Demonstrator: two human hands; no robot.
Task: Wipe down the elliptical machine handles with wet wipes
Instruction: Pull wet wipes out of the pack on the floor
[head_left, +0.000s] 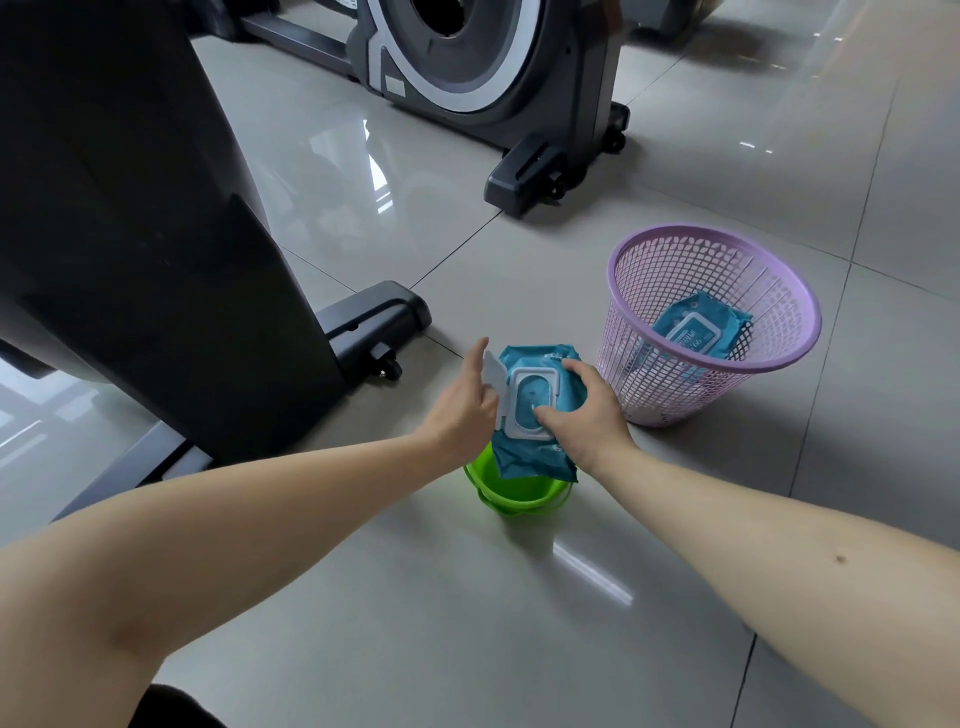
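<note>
Stage: judged to be the very start, with a wipe yet to come out.
Wet wipes pack (535, 457): just below the centre of the frame, held over a green bucket (519, 496) that stood on the tiled floor (519, 649).
Lid (492, 376): the white flap was swung open to the left, baring the dispenser opening; no wipe showed coming out of it.
Right hand (589, 410): it gripped the pack from the right, fingers curled over the far edge and thumb laid across the opening.
Left hand (460, 408): it lay against the open flap with the forefinger straight and the other fingers bent. Whether they pinched the flap could not be told.
Elliptical machine (130, 208): its dark body filled the left of the frame; the handles were out of view.
Done: pack in hand and lid open.
Left: drawing a wipe, then all the wiping, as far as could be judged.
Pink basket (675, 389): right of centre, near the bucket, with a second pack (696, 325) lying inside it.
</note>
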